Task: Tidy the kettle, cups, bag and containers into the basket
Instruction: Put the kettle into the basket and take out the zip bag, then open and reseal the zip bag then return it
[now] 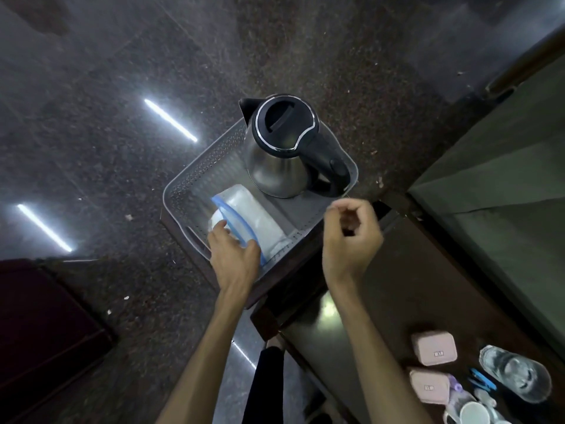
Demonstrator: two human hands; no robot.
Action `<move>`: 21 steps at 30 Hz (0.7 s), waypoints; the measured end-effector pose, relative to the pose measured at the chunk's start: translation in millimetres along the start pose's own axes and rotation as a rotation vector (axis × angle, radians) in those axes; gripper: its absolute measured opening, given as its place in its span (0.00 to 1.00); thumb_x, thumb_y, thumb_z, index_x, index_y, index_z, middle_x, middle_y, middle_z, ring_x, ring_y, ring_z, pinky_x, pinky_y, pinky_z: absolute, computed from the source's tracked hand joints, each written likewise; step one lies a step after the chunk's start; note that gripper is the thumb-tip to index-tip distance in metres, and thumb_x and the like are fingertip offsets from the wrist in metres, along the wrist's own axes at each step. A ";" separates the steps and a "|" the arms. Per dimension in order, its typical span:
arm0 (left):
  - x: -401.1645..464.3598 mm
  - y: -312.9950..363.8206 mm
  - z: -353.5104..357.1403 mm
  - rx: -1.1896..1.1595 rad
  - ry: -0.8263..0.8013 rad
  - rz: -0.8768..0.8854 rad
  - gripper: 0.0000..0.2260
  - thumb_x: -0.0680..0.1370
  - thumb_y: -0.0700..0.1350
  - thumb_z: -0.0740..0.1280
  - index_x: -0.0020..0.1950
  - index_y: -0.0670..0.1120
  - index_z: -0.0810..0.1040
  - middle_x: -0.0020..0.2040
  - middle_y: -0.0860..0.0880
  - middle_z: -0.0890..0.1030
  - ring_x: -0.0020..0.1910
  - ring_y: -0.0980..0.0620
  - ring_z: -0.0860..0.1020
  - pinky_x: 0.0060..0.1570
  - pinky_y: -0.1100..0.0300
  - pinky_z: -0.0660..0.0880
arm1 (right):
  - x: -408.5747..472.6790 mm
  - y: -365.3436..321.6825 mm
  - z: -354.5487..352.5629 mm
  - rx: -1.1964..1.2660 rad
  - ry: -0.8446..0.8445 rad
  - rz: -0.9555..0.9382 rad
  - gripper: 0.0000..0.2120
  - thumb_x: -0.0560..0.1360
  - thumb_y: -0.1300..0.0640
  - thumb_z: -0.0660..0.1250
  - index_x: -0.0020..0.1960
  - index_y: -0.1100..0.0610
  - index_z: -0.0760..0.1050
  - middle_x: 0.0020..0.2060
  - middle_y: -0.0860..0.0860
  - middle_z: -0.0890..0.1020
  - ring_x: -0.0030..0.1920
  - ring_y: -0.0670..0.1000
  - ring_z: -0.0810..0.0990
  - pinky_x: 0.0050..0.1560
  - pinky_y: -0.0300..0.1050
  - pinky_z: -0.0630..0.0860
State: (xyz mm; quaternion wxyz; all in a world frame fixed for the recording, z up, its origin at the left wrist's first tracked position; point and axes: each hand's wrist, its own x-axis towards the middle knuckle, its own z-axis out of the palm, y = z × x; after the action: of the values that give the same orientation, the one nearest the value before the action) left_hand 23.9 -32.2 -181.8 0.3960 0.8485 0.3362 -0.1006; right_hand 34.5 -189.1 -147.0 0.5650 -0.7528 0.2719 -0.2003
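My left hand [234,249] pressed the soft, slippery bag [253,221] beside the kettle [281,148], fingers spread; right hand [351,237] loosely curled, empty.

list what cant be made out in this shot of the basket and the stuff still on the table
Head view only:
- What the left hand touches under the blue-zip bag: a white object, mostly covered by hand and bag.
- Basket floor behind the kettle: blocked by the kettle.
- White cups: cut off by the bottom edge.
- Labels on the pink containers: too small.
- Right hand: curled, motion-blurred; whether it holds anything is unclear.
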 end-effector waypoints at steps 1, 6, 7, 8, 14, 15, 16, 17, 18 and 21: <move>2.1 1.7 3.0 -0.007 0.008 -0.030 0.26 0.73 0.40 0.70 0.70 0.40 0.71 0.59 0.45 0.78 0.58 0.40 0.80 0.56 0.50 0.74 | -9.0 3.3 -0.9 -0.021 -0.070 0.051 0.06 0.72 0.64 0.71 0.44 0.54 0.81 0.38 0.50 0.84 0.37 0.48 0.81 0.37 0.36 0.76; 8.7 17.8 -0.4 -0.193 0.056 -0.161 0.12 0.75 0.41 0.68 0.58 0.42 0.82 0.45 0.44 0.84 0.51 0.39 0.84 0.56 0.47 0.79 | -36.6 14.8 2.0 -0.157 -0.438 0.245 0.10 0.71 0.59 0.76 0.50 0.50 0.82 0.44 0.45 0.85 0.42 0.43 0.83 0.42 0.35 0.79; 5.1 21.8 -5.9 -0.255 0.057 -0.119 0.09 0.76 0.40 0.68 0.54 0.42 0.83 0.44 0.42 0.85 0.47 0.39 0.84 0.54 0.44 0.81 | -38.8 13.3 3.4 -0.175 -0.500 0.243 0.12 0.71 0.57 0.77 0.53 0.50 0.82 0.47 0.45 0.85 0.44 0.43 0.83 0.44 0.36 0.79; -1.1 27.3 -12.4 -0.325 0.065 -0.060 0.06 0.76 0.39 0.68 0.50 0.42 0.83 0.43 0.42 0.84 0.42 0.42 0.84 0.51 0.44 0.82 | -39.6 10.9 4.3 -0.182 -0.550 0.231 0.16 0.70 0.55 0.78 0.56 0.49 0.81 0.51 0.44 0.84 0.46 0.43 0.83 0.45 0.37 0.80; -72.4 70.4 -23.4 -0.488 -0.128 0.264 0.02 0.76 0.38 0.69 0.47 0.44 0.81 0.36 0.51 0.83 0.34 0.55 0.81 0.36 0.62 0.79 | -26.3 -18.6 -34.1 0.232 -0.617 0.347 0.18 0.68 0.51 0.74 0.58 0.52 0.80 0.50 0.50 0.87 0.51 0.48 0.86 0.50 0.40 0.81; -85.4 75.4 -18.1 -0.495 -0.189 0.271 0.02 0.77 0.37 0.70 0.47 0.43 0.81 0.37 0.50 0.83 0.34 0.55 0.81 0.36 0.62 0.79 | -25.8 -20.0 -49.8 0.300 -0.613 0.376 0.17 0.69 0.53 0.73 0.57 0.55 0.81 0.49 0.53 0.88 0.51 0.50 0.87 0.50 0.41 0.82; -98.4 79.6 -11.1 -0.495 -0.237 0.283 0.01 0.78 0.38 0.70 0.47 0.43 0.81 0.37 0.47 0.83 0.34 0.54 0.81 0.35 0.61 0.80 | -26.2 -19.3 -67.1 0.340 -0.591 0.404 0.15 0.71 0.56 0.73 0.57 0.57 0.82 0.48 0.54 0.88 0.49 0.50 0.87 0.47 0.41 0.83; -110.5 82.0 -2.5 -0.482 -0.261 0.304 0.02 0.79 0.38 0.70 0.47 0.42 0.81 0.38 0.45 0.84 0.34 0.53 0.81 0.35 0.59 0.80 | -27.4 -17.5 -84.2 0.354 -0.540 0.437 0.12 0.72 0.58 0.74 0.55 0.58 0.83 0.45 0.55 0.89 0.45 0.50 0.88 0.43 0.41 0.83; -120.4 81.9 6.3 -0.471 -0.256 0.327 0.02 0.78 0.38 0.71 0.46 0.43 0.81 0.37 0.45 0.83 0.33 0.53 0.80 0.34 0.59 0.79 | -29.7 -13.5 -99.0 0.337 -0.461 0.480 0.08 0.73 0.60 0.74 0.52 0.57 0.83 0.41 0.55 0.88 0.40 0.50 0.87 0.37 0.41 0.82; -160.6 74.8 39.3 -0.480 -0.183 0.368 0.05 0.74 0.35 0.70 0.42 0.44 0.79 0.32 0.50 0.79 0.29 0.56 0.75 0.30 0.64 0.73 | -43.0 8.5 -150.4 0.113 -0.165 0.553 0.10 0.73 0.66 0.76 0.44 0.54 0.77 0.30 0.57 0.80 0.30 0.51 0.76 0.32 0.45 0.74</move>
State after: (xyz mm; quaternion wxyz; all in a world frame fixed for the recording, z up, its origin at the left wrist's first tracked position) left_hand -44.7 -174.5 -92.6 0.6251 0.7648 0.1544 -0.0210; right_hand -91.9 -275.2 -112.6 0.6594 -0.6312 0.4083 0.0086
